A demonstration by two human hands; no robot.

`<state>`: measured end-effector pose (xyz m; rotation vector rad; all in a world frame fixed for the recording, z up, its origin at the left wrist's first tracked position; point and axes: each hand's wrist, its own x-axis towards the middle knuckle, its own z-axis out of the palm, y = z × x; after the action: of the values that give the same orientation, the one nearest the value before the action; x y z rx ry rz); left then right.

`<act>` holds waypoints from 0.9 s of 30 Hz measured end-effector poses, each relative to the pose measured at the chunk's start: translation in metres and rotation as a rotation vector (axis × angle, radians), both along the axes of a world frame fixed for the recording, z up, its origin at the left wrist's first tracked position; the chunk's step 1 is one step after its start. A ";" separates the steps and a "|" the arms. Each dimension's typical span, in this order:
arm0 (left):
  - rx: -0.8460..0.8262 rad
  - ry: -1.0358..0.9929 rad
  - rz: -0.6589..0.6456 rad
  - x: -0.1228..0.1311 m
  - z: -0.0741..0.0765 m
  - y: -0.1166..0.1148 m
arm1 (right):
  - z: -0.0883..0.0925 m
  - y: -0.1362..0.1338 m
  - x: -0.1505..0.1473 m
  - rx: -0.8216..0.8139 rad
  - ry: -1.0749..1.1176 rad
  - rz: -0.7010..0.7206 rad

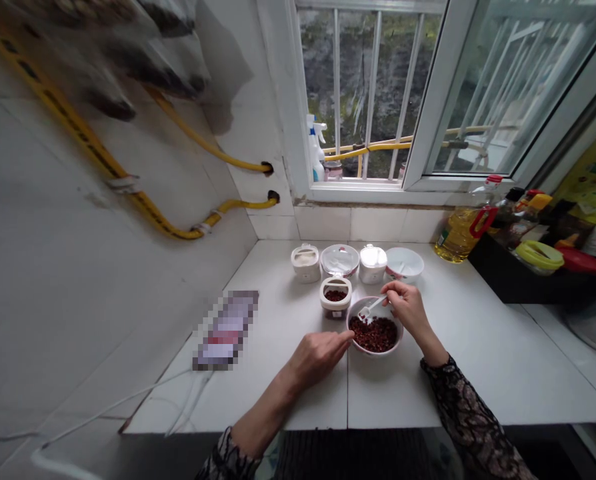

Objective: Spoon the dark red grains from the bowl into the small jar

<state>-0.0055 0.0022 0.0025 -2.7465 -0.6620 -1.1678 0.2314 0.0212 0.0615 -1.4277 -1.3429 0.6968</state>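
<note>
The left hand, fingers straight, only touches the bowl, so the spoon the right hand pinches could tip it.

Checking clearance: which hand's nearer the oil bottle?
Right. The right hand is short of the oil bottle, to its left; the left hand is farther left, by the front bowl.

Reaching inward with both forearms; extending the left grip, back uppermost, with fingers straight and close together; pinching with the right grip, set farther forward, with fingers curled.
</note>
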 end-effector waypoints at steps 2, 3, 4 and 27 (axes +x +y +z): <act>-0.002 0.001 -0.002 0.000 0.001 0.000 | 0.000 0.001 0.001 -0.057 0.069 0.001; -0.003 0.001 -0.003 0.001 0.001 0.000 | 0.000 0.002 0.001 -0.072 0.101 0.000; -0.003 0.000 -0.003 0.001 0.002 -0.001 | 0.001 0.002 0.000 -0.075 0.131 -0.001; -0.002 -0.008 -0.001 0.000 0.002 -0.001 | 0.009 -0.006 0.009 0.458 -0.521 -0.014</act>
<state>-0.0051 0.0016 0.0050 -2.7459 -0.6633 -1.1796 0.2403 0.0156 0.0703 -1.2763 -1.7494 -0.0195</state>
